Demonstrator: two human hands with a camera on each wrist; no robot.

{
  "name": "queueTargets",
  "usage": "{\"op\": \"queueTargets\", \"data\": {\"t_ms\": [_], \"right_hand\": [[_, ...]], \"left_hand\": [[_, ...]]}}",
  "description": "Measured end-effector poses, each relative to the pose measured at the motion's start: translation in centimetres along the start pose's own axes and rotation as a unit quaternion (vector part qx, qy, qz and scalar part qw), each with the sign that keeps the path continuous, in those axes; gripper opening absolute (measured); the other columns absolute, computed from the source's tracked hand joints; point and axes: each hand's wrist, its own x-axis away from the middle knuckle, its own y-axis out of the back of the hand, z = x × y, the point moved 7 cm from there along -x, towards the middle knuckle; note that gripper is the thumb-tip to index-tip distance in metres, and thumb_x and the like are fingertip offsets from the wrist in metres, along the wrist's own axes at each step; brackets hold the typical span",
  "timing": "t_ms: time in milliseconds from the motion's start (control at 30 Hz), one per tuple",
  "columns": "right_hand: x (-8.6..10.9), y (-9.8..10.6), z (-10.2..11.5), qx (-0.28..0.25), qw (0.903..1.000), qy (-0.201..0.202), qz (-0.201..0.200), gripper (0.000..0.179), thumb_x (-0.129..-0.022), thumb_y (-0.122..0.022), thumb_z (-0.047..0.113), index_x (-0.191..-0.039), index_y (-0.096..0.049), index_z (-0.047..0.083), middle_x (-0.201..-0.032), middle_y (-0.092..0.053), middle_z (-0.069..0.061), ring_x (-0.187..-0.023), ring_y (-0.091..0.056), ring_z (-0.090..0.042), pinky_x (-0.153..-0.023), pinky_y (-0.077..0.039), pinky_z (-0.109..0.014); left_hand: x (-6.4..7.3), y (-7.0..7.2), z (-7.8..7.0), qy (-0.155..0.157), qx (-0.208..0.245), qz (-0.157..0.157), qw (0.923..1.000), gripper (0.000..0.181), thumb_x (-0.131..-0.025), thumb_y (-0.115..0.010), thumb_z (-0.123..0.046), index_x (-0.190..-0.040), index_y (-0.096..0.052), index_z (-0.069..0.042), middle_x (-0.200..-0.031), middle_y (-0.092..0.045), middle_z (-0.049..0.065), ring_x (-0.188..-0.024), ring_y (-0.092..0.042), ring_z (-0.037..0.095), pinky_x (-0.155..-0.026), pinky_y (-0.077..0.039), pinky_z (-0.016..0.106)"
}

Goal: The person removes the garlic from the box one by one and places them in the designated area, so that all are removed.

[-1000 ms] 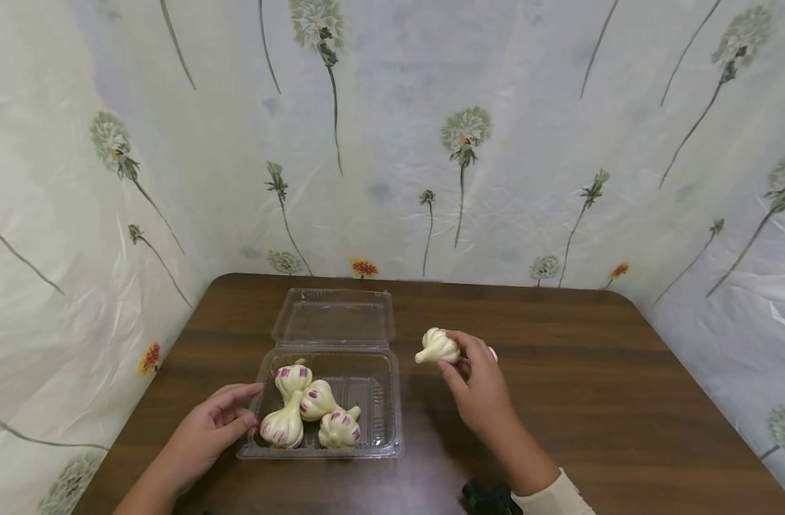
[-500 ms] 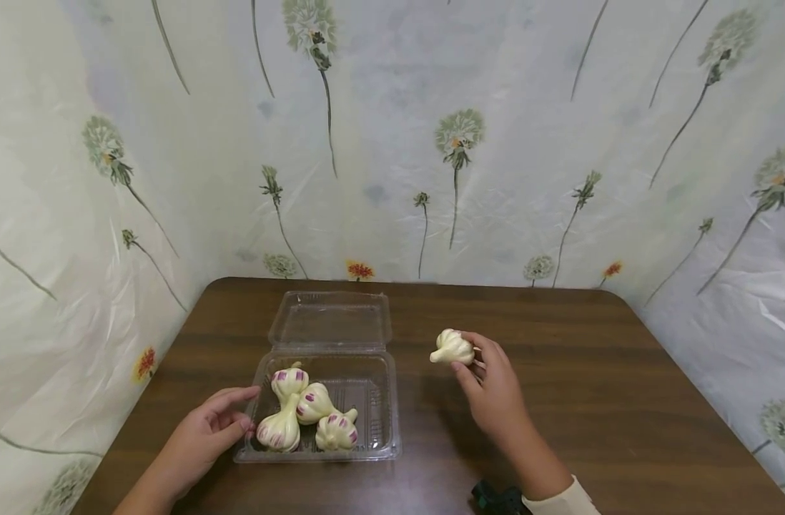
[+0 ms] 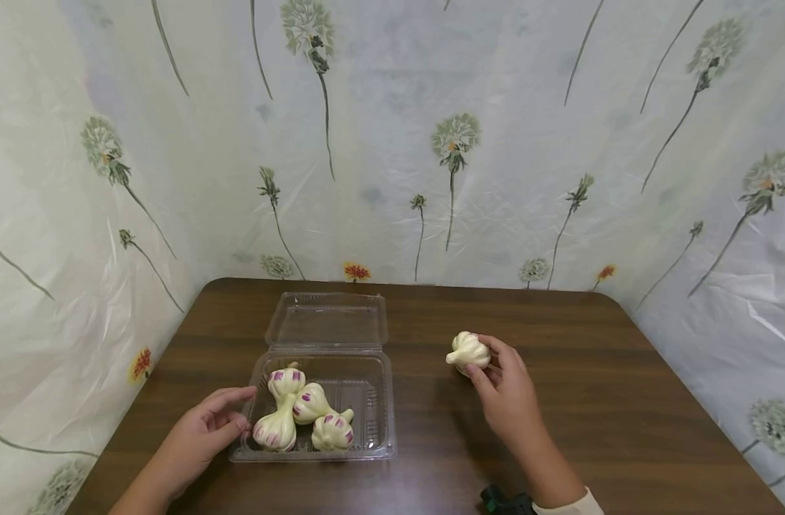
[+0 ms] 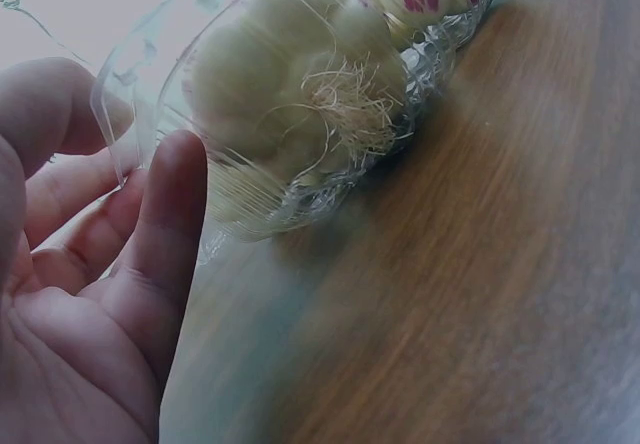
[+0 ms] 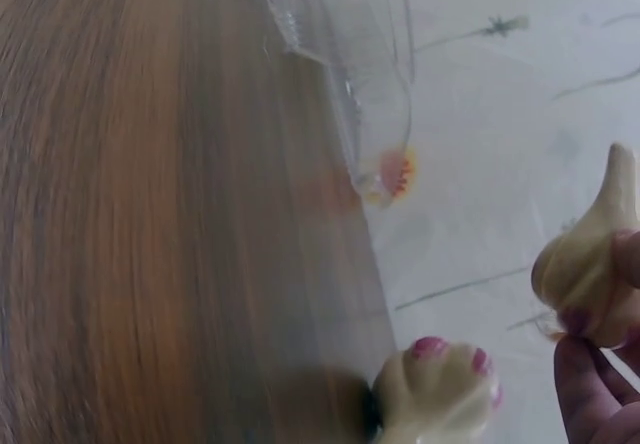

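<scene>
My right hand (image 3: 511,393) holds a pale garlic bulb (image 3: 467,350) between thumb and fingers, its stem pointing left in the head view. The right wrist view shows this bulb at its right edge, and a second garlic bulb (image 5: 440,389) with pink marks lower down, over the table. At the left, my left hand (image 3: 202,433) pinches the rim of a clear plastic clamshell container (image 3: 382,408), thumb on the near side. Inside lie several garlic bulbs (image 3: 331,432) with purple-pink patches, grouped in its left and middle. Through the wall in the left wrist view, one bulb shows stringy roots (image 4: 350,104).
The container's hinged lid (image 3: 328,322) lies back on the brown wooden table (image 3: 592,400). Behind the table hangs a pale sheet (image 3: 367,143) printed with dandelions. A dark strap (image 3: 505,501) sits at the right wrist by a light sleeve.
My right hand has moved to the right with the garlic bulb, farther from the container. The left hand stays at the container's rim. The head view has shifted slightly.
</scene>
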Motion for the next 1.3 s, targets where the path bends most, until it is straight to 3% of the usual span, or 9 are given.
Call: {"op": "queueTargets", "data": {"t_ms": [100, 300, 567, 667, 1000, 1300], "right_hand": [[0.0, 0.4, -0.2, 0.008, 0.9999, -0.002, -0.009, 0.052, -0.105, -0.065, 0.017, -0.152, -0.046, 0.004, -0.144, -0.049, -0.019, -0.130, -0.058, -0.035, -0.102, -0.056, -0.030], [0.0, 1.2, -0.9, 0.018, 0.9995, -0.010, -0.022, 0.051, -0.106, -0.065, 0.017, -0.152, -0.046, 0.004, -0.144, -0.050, -0.020, -0.129, -0.058, -0.034, -0.102, -0.055, -0.033], [0.2, 2.3, -1.8, 0.013, 0.9992, -0.025, -0.030, 0.053, -0.106, -0.063, 0.018, -0.153, -0.043, 0.002, -0.145, -0.049, -0.021, -0.128, -0.057, -0.034, -0.095, -0.047, -0.009], [0.1, 2.7, -1.8, -0.003, 0.9992, -0.024, -0.032, 0.054, -0.106, -0.063, 0.016, -0.153, -0.042, 0.000, -0.144, -0.049, -0.023, -0.127, -0.056, -0.034, -0.092, -0.043, -0.002], [-0.3, 3.5, -2.6, -0.009, 0.9989, -0.033, -0.031, 0.054, -0.107, -0.060, 0.013, -0.154, -0.038, -0.003, -0.144, -0.050, -0.026, -0.130, -0.057, -0.036, -0.091, -0.042, 0.000], [-0.5, 4.4, -3.8, 0.007, 0.9979, -0.049, -0.042, 0.055, -0.108, -0.057, 0.011, -0.156, -0.035, -0.004, -0.148, -0.047, -0.028, -0.134, -0.055, -0.038, -0.092, -0.040, 0.001]], "left_hand": [[0.0, 0.0, -0.1, -0.003, 0.000, 0.002, 1.0000, 0.047, -0.103, -0.067, -0.009, -0.145, -0.054, 0.006, -0.138, -0.055, 0.015, -0.095, -0.071, 0.012, -0.081, -0.061, 0.025], [0.1, 0.0, -0.3, -0.013, 0.004, 0.002, 0.9999, 0.047, -0.102, -0.067, -0.008, -0.145, -0.053, 0.007, -0.137, -0.056, 0.009, -0.094, -0.071, 0.012, -0.080, -0.061, 0.026], [-0.1, -0.1, -0.2, -0.013, 0.000, 0.004, 0.9999, 0.047, -0.103, -0.067, -0.008, -0.145, -0.054, 0.006, -0.139, -0.054, 0.018, -0.096, -0.071, 0.012, -0.081, -0.061, 0.026], [-0.2, 0.0, -0.1, -0.012, -0.003, 0.002, 0.9999, 0.047, -0.102, -0.067, -0.008, -0.145, -0.055, 0.005, -0.139, -0.055, 0.013, -0.096, -0.071, 0.012, -0.081, -0.061, 0.026], [0.0, 0.0, -0.2, -0.010, 0.013, 0.003, 0.9999, 0.047, -0.103, -0.066, -0.007, -0.146, -0.053, 0.005, -0.136, -0.057, -0.001, -0.096, -0.070, 0.011, -0.080, -0.061, 0.025], [0.1, -0.1, -0.5, -0.015, 0.015, 0.006, 0.9998, 0.047, -0.103, -0.065, -0.007, -0.146, -0.052, 0.007, -0.135, -0.058, -0.004, -0.095, -0.070, 0.012, -0.080, -0.060, 0.024]]}}
